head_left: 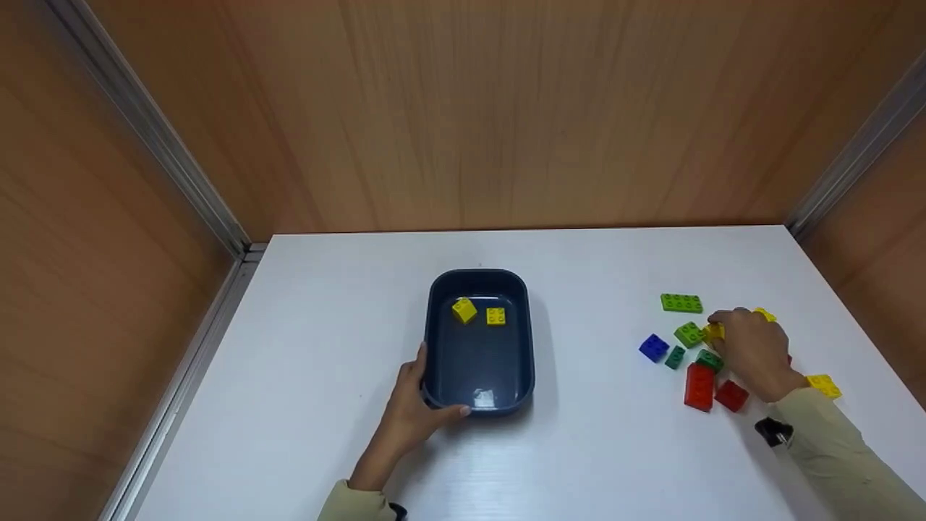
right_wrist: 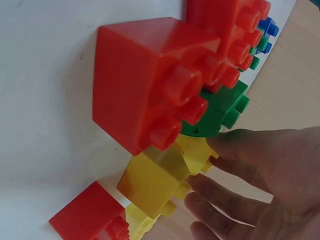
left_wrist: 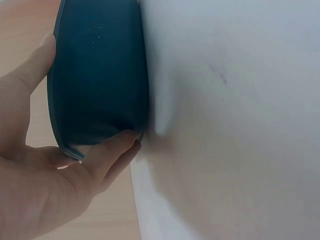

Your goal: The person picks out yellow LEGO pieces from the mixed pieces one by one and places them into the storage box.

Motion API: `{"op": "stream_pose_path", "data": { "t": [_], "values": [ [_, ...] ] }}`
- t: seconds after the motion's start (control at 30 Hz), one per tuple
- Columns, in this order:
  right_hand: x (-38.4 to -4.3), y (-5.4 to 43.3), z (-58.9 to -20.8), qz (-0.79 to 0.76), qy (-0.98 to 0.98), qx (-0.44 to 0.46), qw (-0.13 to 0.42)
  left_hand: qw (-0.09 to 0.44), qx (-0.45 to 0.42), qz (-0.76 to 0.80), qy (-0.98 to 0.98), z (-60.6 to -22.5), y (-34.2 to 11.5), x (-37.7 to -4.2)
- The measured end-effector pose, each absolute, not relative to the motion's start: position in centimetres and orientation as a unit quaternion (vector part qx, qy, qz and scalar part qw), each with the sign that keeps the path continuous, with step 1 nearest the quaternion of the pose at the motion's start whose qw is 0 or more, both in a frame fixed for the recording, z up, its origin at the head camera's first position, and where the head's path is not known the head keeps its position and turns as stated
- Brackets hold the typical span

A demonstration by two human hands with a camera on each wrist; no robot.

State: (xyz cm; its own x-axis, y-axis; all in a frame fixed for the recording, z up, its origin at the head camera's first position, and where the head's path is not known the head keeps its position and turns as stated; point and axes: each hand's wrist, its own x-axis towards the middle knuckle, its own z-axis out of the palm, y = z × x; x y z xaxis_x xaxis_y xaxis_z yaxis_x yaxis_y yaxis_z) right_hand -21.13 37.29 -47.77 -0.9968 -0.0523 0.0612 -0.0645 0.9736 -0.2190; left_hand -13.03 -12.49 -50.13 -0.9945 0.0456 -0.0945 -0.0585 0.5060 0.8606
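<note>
A dark blue rectangular tub [head_left: 479, 369] stands on the table with two yellow toy building bricks [head_left: 464, 310] inside. My left hand [head_left: 411, 414] grips its near left corner, thumb over the near rim and fingers along the left side. In the left wrist view the tub's outer wall [left_wrist: 100, 75] lies between thumb and fingers. Off to the right, my right hand [head_left: 756, 353] reaches into scattered bricks and pinches a yellow brick [head_left: 712, 332] between thumb and fingers. Close by are a lime brick [head_left: 689, 334] and a green brick [head_left: 709, 359]; another yellow brick [right_wrist: 155, 180] sits beside the fingertips.
Around the right hand lie a long lime brick [head_left: 681, 303], a blue brick [head_left: 654, 348], a small dark green brick [head_left: 675, 357], red bricks [head_left: 699, 387] and a yellow brick [head_left: 824, 386] near the sleeve. Wooden panels [head_left: 506, 116] border the white table [head_left: 340, 289].
</note>
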Motion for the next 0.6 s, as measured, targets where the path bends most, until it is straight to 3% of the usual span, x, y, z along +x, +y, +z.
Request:
{"op": "stream_pose_path", "data": {
  "t": [0.6],
  "values": [
    [-21.84, 37.44, -48.19, 0.115, -0.993, 0.017, 0.026, 0.05, -0.001, 0.5, 0.865, -50.16, -12.59, -13.02]
  ]
}}
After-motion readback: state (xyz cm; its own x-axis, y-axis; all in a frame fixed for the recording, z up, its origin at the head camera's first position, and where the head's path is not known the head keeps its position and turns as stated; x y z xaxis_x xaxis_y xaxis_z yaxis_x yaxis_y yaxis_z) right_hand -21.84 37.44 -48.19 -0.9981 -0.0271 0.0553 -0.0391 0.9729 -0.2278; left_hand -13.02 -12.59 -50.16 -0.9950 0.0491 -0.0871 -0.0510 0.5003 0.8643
